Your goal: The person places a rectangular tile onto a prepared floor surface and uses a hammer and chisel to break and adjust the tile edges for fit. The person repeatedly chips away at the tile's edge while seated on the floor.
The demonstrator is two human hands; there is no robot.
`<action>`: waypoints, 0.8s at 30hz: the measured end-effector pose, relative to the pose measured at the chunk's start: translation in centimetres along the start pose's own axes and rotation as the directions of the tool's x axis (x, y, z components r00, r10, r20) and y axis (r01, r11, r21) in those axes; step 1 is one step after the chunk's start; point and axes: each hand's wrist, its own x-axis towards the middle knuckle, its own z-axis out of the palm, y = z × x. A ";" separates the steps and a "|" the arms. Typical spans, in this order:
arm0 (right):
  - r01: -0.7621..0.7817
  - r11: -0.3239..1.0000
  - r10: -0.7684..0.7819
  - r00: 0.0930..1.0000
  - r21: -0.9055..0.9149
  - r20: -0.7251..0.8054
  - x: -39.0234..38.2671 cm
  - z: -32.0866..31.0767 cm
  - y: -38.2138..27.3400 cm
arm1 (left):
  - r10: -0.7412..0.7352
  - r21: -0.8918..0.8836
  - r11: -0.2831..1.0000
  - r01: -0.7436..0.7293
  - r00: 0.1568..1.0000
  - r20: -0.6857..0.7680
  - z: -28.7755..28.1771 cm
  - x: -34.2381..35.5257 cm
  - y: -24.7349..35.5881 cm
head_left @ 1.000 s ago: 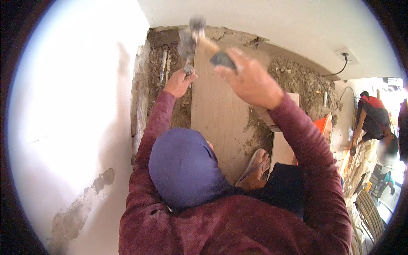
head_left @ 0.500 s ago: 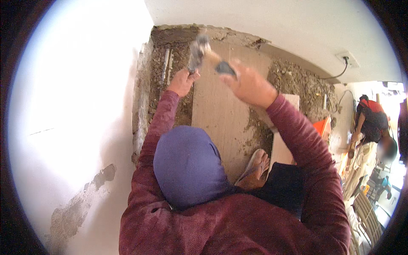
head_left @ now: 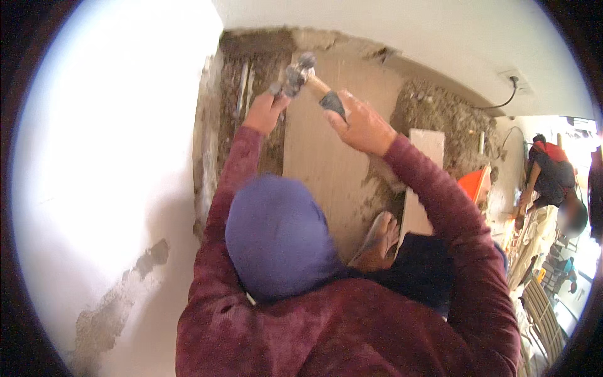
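My right hand is wrapped round the black grip and wooden handle of a hammer. Its dirty metal head is just beside the top of a chisel; whether they touch is unclear. That chisel is in my closed left hand, at the strip of broken rubble along the left wall. Under both tools lies a long beige board or tile with dirt on it. My blue cap hides part of the floor.
White walls meet at the back left, with a socket and black cable at right. A light panel, an orange container and rubble lie rightward. A co-worker bends over at far right, near beige sheeting and folded chairs.
The hammer head was higher and blurred a second ago; it is now lower, by the chisel top. Both hands have shifted slightly, still holding their tools.
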 end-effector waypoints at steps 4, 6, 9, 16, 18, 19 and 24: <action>0.279 0.955 -0.294 0.923 -0.095 -0.249 2.0 -6.6 -3.4 | -0.013 -0.008 1.000 0.013 1.000 -0.006 -0.9 -0.4 0.8; 0.401 0.869 -0.492 0.768 -0.290 -0.411 3.0 -9.7 -5.4 | -0.019 -0.026 1.000 0.018 1.000 -0.009 -0.5 -1.1 0.0; 0.347 0.824 -0.543 0.708 -0.448 -0.451 3.5 -11.9 -6.9 | 0.001 -0.037 0.999 -0.001 1.000 0.003 -0.7 -1.2 -0.9; -0.025 1.000 0.024 0.998 0.011 0.062 0.3 -0.2 -0.4 | 0.042 -0.042 0.998 -0.043 0.998 -0.036 0.7 -0.9 0.5; 0.007 0.999 -0.008 1.000 0.043 0.027 2.0 -1.7 -0.7 | 0.062 -0.018 0.998 -0.064 0.994 -0.086 -0.1 0.6 0.3; 0.042 0.998 -0.042 0.999 0.045 -0.010 2.2 -3.0 -1.9 | 0.027 -0.022 0.999 -0.029 0.997 -0.075 0.1 -0.2 -0.2; 0.363 0.888 -0.451 0.807 -0.283 -0.382 3.3 -11.0 -6.6 | -0.033 -0.001 0.999 0.033 0.999 0.042 0.0 -0.6 1.4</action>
